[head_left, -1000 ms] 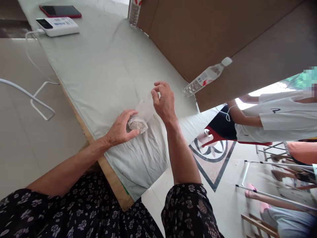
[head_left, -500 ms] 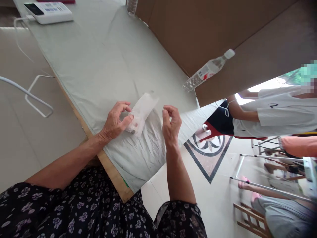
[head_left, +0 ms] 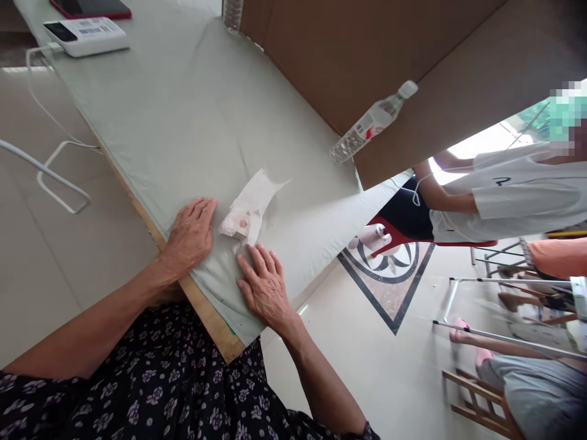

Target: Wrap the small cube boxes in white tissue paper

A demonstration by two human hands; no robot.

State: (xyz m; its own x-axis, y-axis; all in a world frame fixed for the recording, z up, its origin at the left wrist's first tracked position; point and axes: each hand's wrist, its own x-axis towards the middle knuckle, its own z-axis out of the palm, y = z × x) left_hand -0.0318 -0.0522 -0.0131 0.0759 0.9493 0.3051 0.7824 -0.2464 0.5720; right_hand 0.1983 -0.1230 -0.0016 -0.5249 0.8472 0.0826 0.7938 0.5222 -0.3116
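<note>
A crumpled, thin white wrapper-like piece (head_left: 250, 205) with a small reddish round mark lies on the pale cloth covering the table (head_left: 183, 122). Just left of it, my left hand (head_left: 190, 235) rests flat on the cloth by the wooden edge, fingers stretched out and holding nothing. Palm down near the table corner is my right hand (head_left: 266, 284), its fingers spread. Its fingertips come up to the lower end of the white piece; whether they touch it I cannot tell.
A large cardboard box (head_left: 321, 55) stands at the back, with a clear plastic bottle (head_left: 371, 125) leaning along it. A white device (head_left: 87, 38) with a cable and a phone (head_left: 92, 7) lie far left. A seated person (head_left: 513, 189) is at right, near metal-framed furniture.
My left hand has drawn back from the white piece and flattened on the cloth. My right hand has come down and left, its pinched fingers now spread. The white piece lies free.
</note>
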